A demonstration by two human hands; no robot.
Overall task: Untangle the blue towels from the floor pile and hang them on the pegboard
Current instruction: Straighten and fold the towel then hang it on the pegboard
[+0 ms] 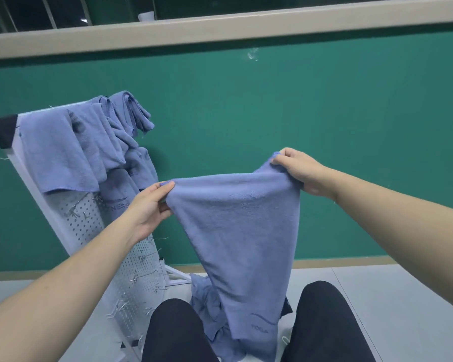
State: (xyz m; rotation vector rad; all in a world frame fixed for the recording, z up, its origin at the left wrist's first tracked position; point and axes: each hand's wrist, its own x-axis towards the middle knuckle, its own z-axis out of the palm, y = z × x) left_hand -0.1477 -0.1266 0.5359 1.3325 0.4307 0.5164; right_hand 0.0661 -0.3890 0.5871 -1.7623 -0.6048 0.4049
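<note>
Nearest, two knees point(324, 322) in black cloth frame the pile point(209, 309) of crumpled blue towels on the grey floor point(403, 296), most of it hidden behind the hanging cloth and the legs. Up from it rises the held towel point(236, 226), soft, napped blue terry, its long axis running downward from the fingers and narrowing toward the pile, with a stitched curve and unreadable lettering near its lower end. Its top edge stretches nearly level, a little higher at the right. The left hand point(147, 207) pinches the left corner between thumb and curled fingers; the right hand point(298, 171) grips the right corner, fingers bunched over gathered cloth. Beyond the left fingers leans the white pegboard point(87, 226), perforated metal with small wire hooks, its top draped with several blue towels point(71, 152), folds overlapping. Behind all stands a green wall point(324, 105).
</note>
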